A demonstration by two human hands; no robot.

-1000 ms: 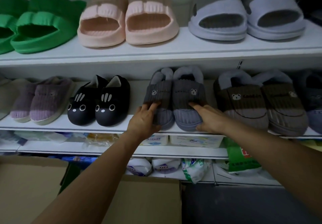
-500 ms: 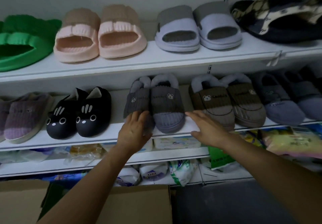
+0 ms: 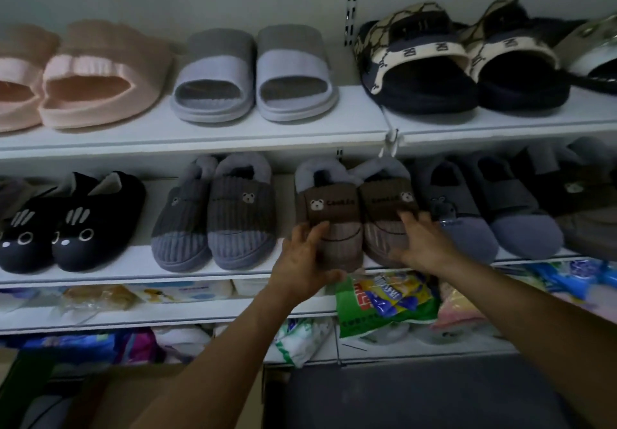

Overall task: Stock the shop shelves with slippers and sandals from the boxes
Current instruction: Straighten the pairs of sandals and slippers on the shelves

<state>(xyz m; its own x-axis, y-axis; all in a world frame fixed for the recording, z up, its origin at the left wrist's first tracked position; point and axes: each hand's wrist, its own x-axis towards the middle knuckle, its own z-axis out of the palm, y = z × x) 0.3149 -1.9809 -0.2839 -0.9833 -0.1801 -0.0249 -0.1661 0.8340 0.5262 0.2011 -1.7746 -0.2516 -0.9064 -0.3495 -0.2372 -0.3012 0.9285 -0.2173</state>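
Observation:
A pair of brown slippers with bear badges stands on the middle shelf (image 3: 133,263). My left hand (image 3: 305,261) grips the toe of the left brown slipper (image 3: 329,208), thumb under its front. My right hand (image 3: 422,245) holds the toe of the right brown slipper (image 3: 387,200), fingers spread over it. To their left stands a grey bear slipper pair (image 3: 213,215), untouched. Black cat-face slippers (image 3: 73,225) sit further left.
The upper shelf (image 3: 233,131) carries pink slides (image 3: 83,78), grey-lilac slides (image 3: 253,74) and dark patterned sandals (image 3: 460,58). Grey-blue slippers (image 3: 494,205) sit right of the brown pair. Packaged goods (image 3: 384,298) fill the lower shelves. A cardboard box (image 3: 133,392) lies at bottom left.
Both hands left the grey bear slippers and moved right onto the brown pair. The view shifted right along the shelves.

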